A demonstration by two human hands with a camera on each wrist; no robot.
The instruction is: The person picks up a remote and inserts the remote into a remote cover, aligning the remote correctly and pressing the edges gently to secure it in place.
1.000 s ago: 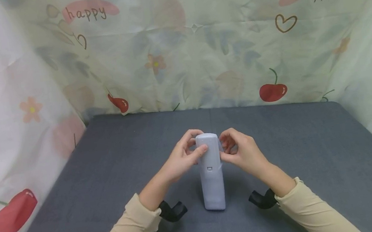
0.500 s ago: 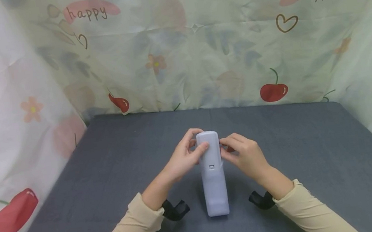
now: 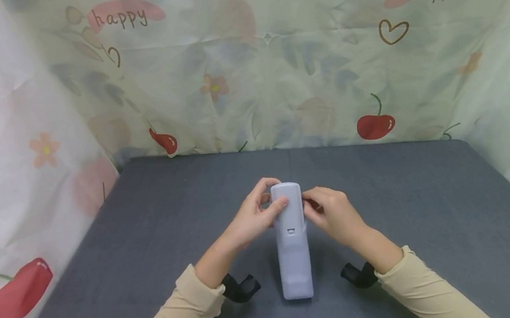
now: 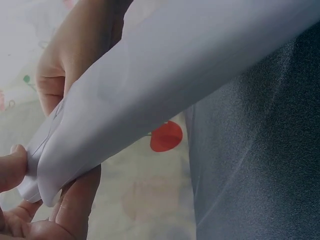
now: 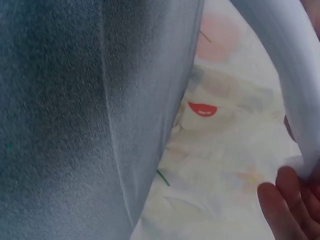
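Note:
A pale grey-lavender remote control [image 3: 288, 208] stands tilted over the table, its back with a small latch facing me. What looks like a translucent cover [image 4: 150, 80] wraps it, its edge stopping short of one end in the left wrist view. My left hand [image 3: 251, 218] grips the remote's upper part, thumb across the back and fingers behind it. On the other side, my right hand [image 3: 337, 212] pinches at the right edge. A thin whitish flap [image 5: 295, 162] shows by its fingertips in the right wrist view. The exact pinch point is hidden.
A dark grey cloth-covered table [image 3: 181, 190] spreads beneath both hands. Printed curtains [image 3: 270, 87] enclose the back and sides. Black wrist camera mounts [image 3: 242, 288] stick out inward from below both forearms.
The remote's lower end has come slightly nearer to me. My right fingers, more curled and spread a second ago, have drawn together at its edge. The left hand keeps its grip.

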